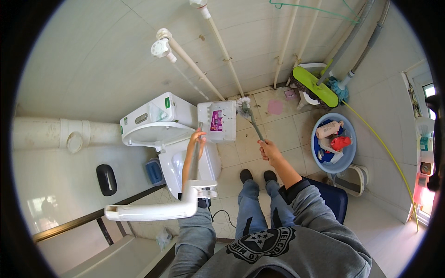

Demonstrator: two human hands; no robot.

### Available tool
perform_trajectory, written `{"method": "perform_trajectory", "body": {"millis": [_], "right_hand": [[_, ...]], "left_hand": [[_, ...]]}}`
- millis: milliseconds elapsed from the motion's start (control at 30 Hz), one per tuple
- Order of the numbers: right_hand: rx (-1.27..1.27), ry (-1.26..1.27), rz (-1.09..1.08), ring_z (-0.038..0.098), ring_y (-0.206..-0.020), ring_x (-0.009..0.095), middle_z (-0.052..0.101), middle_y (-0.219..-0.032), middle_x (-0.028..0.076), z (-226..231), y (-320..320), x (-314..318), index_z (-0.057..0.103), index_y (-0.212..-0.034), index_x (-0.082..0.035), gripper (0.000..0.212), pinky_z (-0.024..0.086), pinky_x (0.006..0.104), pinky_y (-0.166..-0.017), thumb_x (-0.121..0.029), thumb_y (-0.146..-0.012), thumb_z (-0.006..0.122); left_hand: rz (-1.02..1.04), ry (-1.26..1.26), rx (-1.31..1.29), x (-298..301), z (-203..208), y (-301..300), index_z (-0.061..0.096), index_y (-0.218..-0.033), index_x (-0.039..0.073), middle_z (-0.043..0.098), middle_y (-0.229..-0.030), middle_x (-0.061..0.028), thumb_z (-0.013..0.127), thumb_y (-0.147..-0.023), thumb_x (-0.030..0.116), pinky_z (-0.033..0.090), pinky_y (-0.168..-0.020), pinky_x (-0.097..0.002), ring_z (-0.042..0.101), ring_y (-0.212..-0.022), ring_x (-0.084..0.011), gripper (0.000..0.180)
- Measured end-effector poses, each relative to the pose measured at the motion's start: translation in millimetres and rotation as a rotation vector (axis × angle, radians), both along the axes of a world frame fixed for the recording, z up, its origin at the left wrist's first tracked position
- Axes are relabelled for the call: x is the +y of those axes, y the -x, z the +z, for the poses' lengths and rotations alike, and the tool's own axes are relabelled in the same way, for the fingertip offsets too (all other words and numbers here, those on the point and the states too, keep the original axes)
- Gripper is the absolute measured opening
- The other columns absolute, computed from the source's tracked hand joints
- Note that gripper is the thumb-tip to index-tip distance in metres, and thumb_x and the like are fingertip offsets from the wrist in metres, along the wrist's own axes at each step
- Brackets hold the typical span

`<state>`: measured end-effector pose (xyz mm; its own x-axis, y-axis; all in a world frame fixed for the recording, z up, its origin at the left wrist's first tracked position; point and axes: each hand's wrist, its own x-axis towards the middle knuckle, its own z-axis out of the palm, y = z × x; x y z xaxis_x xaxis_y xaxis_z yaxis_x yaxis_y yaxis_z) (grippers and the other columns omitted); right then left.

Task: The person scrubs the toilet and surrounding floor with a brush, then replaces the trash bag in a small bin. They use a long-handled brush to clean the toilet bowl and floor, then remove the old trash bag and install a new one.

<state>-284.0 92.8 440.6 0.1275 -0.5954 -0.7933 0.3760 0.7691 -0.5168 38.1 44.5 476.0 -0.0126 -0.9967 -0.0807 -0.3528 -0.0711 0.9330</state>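
Observation:
My left hand grips the grey pole of a long-handled dustpan. The white dustpan rests on the tiled floor beside the toilet, and a purple printed patch, a wrapper or a label, shows on it. Its white top handle looms large, close to the camera. In my right hand is the grey handle of a brush. The brush's pale, dirty bristle head points away from me, down by the dustpan's right edge; whether they touch I cannot tell.
The white toilet stands left with its lid raised. A pink paper square lies on the floor. Right are a blue basin of bottles and cloths, a green broom, a mop and a dark blue stool. Pipes run along the wall.

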Motion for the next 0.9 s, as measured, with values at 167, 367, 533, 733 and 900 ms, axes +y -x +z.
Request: {"method": "perform_trajectory", "body": {"millis": [167, 367, 533, 733, 900], "right_hand": [[0.053, 0.046, 0.085, 0.029, -0.045, 0.005, 0.041, -0.065, -0.004, -0.9, 1.6, -5.2, 0.049, -0.091, -0.010, 0.016, 0.023, 0.0232, -0.038, -0.024, -0.096, 0.054], [0.096, 0.098, 0.107, 0.028, -0.043, 0.004, 0.038, -0.064, -0.005, -2.0, 12.2, -11.7, 0.049, -0.086, -0.011, 0.018, 0.021, 0.0234, -0.037, -0.025, -0.096, 0.055], [0.261, 0.179, 0.140, 0.029, -0.043, 0.003, 0.038, -0.062, -0.006, -12.2, 29.8, -17.9, 0.056, -0.093, -0.009, 0.018, 0.022, 0.0230, -0.036, -0.026, -0.097, 0.054], [0.531, 0.411, 0.220, 0.037, -0.049, 0.008, 0.045, -0.062, 0.001, -31.0, 37.8, -35.1, 0.062, -0.100, -0.004, 0.024, 0.031, 0.0275, -0.043, -0.025, -0.097, 0.052], [0.703, 0.693, 0.227, 0.047, -0.055, 0.019, 0.052, -0.065, 0.017, -5.7, 27.9, -62.4, 0.065, -0.113, -0.007, 0.026, 0.041, 0.0352, -0.055, -0.020, -0.094, 0.053]], "left_hand": [[0.359, 0.060, 0.295, 1.0, 24.0, -17.4, 0.052, -0.105, 0.008, 0.053, -0.123, -0.0112, 0.060, -0.095, 0.022, 0.034, -0.104, -0.0325, 0.047, -0.121, -0.0204, 0.019], [0.985, 0.296, 0.563, -4.2, 38.8, -37.8, 0.051, -0.085, 0.009, 0.049, -0.078, -0.0007, 0.064, -0.091, 0.040, 0.039, -0.076, -0.0278, 0.047, -0.077, -0.0111, 0.034], [1.314, 0.432, 0.688, 3.0, 44.8, -46.6, 0.037, -0.060, 0.014, 0.039, -0.057, 0.0003, 0.061, -0.088, 0.055, 0.040, -0.067, -0.0277, 0.043, -0.060, -0.0142, 0.055], [1.532, 0.505, 0.865, 24.0, 35.6, -56.6, 0.024, -0.057, 0.018, 0.031, -0.051, 0.0013, 0.050, -0.092, 0.056, 0.036, -0.050, -0.0263, 0.036, -0.048, -0.0157, 0.058], [1.555, 0.622, 1.035, 30.5, 40.3, -69.7, 0.017, -0.051, 0.019, 0.019, -0.044, 0.0033, 0.041, -0.094, 0.062, 0.036, -0.047, -0.0259, 0.023, -0.039, -0.0131, 0.065]]}}
